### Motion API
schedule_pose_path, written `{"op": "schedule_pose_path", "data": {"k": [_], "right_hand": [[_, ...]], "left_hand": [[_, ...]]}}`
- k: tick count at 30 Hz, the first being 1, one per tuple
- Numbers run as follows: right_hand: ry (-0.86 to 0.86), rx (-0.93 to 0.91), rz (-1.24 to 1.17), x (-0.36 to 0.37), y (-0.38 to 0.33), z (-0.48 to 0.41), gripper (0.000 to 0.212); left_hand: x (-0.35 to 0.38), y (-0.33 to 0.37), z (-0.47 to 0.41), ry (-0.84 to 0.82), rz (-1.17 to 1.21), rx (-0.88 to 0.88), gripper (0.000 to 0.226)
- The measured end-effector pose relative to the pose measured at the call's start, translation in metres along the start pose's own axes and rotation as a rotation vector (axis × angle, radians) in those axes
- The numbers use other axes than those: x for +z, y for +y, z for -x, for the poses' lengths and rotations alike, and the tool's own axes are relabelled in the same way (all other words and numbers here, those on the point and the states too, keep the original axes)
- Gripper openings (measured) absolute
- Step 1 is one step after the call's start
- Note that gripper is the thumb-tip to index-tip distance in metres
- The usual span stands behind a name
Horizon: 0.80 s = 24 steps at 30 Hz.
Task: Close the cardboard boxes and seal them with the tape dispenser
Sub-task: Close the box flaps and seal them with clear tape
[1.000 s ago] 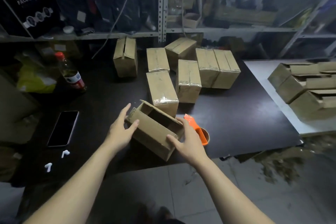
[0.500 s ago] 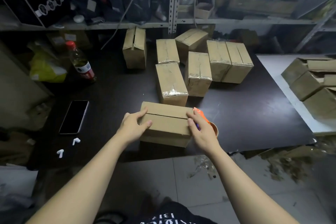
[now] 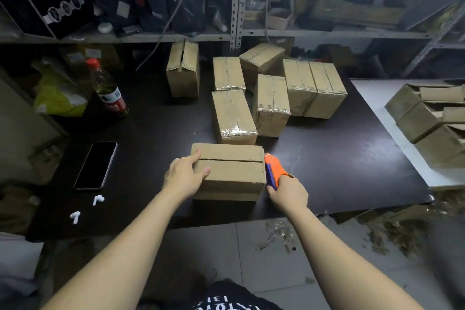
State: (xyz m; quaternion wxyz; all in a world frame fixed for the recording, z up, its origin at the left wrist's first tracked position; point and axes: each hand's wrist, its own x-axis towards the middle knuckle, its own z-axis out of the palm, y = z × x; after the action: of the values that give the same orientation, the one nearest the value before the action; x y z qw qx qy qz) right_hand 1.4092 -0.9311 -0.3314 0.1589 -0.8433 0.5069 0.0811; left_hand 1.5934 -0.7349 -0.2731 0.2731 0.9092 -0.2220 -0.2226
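A closed, untaped cardboard box [image 3: 231, 171] lies near the front edge of the black table [image 3: 339, 163], its two top flaps meeting in a seam. My left hand [image 3: 185, 175] holds its left end, fingers over the top edge. My right hand [image 3: 288, 192] grips the orange tape dispenser [image 3: 274, 168], which sits right against the box's right end. Behind it stand several taped boxes [image 3: 232, 116]. An untaped box [image 3: 183, 72] stands further back on the left.
A phone [image 3: 97, 165] and two white earbuds [image 3: 86, 207] lie at the left. A red-capped bottle [image 3: 108, 89] stands at the back left. Open boxes [image 3: 427, 118] are stacked on a white table at the right. Shelving runs along the back.
The box's flaps were folded shut and it was laid flat. My right hand left the box's right end and took hold of the tape dispenser. My left hand stays on the left end.
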Motion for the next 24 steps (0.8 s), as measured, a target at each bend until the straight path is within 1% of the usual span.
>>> {"op": "schedule_pose_path", "data": {"k": [3,5,8,9,11,13,14,15,16,18,19,20,21,23,24], "right_hand": [[-0.074,-0.009,-0.024,-0.003,0.004,-0.008,0.033],[-0.076,0.019,-0.114,-0.006,0.006,-0.009,0.032],[-0.009,0.068,-0.387,-0.019,0.004,-0.002,0.034],[0.025,0.072,-0.497,-0.027,0.003,0.002,0.033],[0.129,0.055,-0.718,-0.045,-0.001,0.013,0.023],[0.243,0.000,-0.906,-0.066,-0.007,0.026,0.016],[0.276,-0.045,-0.992,-0.076,-0.011,0.032,0.020],[0.272,-0.108,-1.068,-0.086,-0.015,0.040,0.026],[0.240,-0.179,-1.122,-0.095,-0.020,0.048,0.035],[0.181,-0.315,-1.088,-0.104,-0.029,0.060,0.048],[0.182,-0.376,-1.035,-0.107,-0.033,0.066,0.050],[0.204,-0.438,-0.993,-0.110,-0.037,0.071,0.050],[0.238,-0.500,-0.961,-0.112,-0.039,0.076,0.050],[0.303,-0.618,-0.902,-0.113,-0.041,0.081,0.052],[0.326,-0.675,-0.869,-0.114,-0.041,0.082,0.053]], "left_hand": [[0.002,0.002,-0.002,0.004,-0.024,-0.001,0.067],[-0.001,-0.001,-0.003,0.000,-0.080,0.001,0.067],[-0.011,-0.003,-0.003,-0.006,-0.157,0.059,0.068],[-0.014,-0.002,-0.003,-0.013,-0.153,0.082,0.069],[-0.021,0.003,-0.002,-0.015,-0.140,0.117,0.075],[-0.029,0.012,0.000,-0.003,-0.087,0.137,0.082],[-0.033,0.018,0.001,0.023,-0.033,0.158,0.082],[-0.037,0.025,0.002,0.059,0.045,0.194,0.077],[-0.042,0.034,0.003,0.097,0.157,0.236,0.067],[-0.052,0.056,0.010,0.137,0.428,0.277,0.039],[-0.058,0.066,0.015,0.129,0.533,0.282,0.028],[-0.064,0.077,0.021,0.105,0.603,0.299,0.023],[-0.071,0.084,0.026,0.049,0.649,0.327,0.026],[-0.085,0.095,0.035,-0.124,0.718,0.371,0.039],[-0.090,0.097,0.039,-0.190,0.727,0.381,0.041]]}}
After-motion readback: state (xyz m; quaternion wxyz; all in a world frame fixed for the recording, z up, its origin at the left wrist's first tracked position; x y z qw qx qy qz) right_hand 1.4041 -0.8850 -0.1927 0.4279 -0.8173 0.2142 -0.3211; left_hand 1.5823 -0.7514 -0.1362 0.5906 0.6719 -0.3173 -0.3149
